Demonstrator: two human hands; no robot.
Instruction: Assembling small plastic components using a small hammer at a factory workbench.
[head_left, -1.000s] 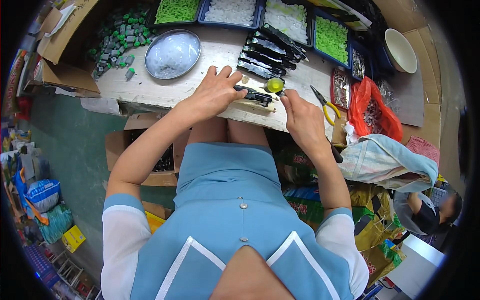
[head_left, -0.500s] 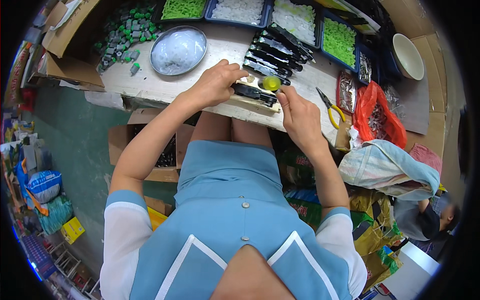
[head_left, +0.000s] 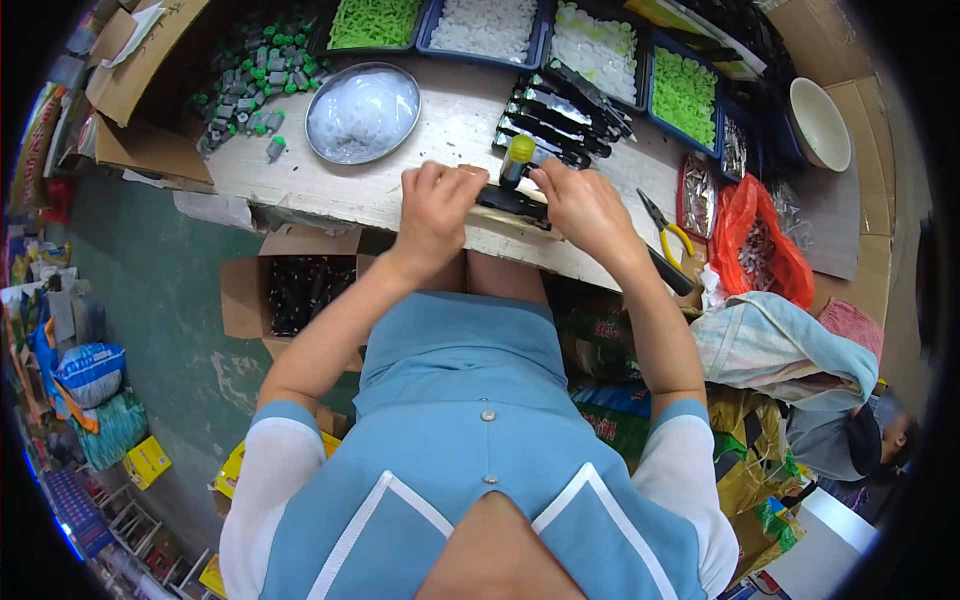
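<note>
My right hand (head_left: 585,205) is closed around the handle of a hammer with a yellow, see-through striking end (head_left: 521,148). The hammer's black handle end (head_left: 672,273) sticks out past my right wrist. Below the head, a long black plastic piece (head_left: 512,203) lies on a small wooden block at the bench's near edge. My left hand (head_left: 437,205) has its fingers curled at the left end of this piece; its fingertips are partly hidden. Just beyond, several similar black pieces with silvery parts (head_left: 555,112) lie in a row.
A round metal dish (head_left: 363,112) with whitish contents stands left, near grey-green small parts (head_left: 262,75). Trays of green (head_left: 684,95) and white parts (head_left: 484,28) line the back. Yellow-handled pliers (head_left: 668,228) and a red bag (head_left: 755,245) lie right. Below is a cardboard box (head_left: 243,292).
My right hand has tipped the hammer, so its yellow end now points upward and sits further left. My left hand has moved down and right, against the black piece's left end.
</note>
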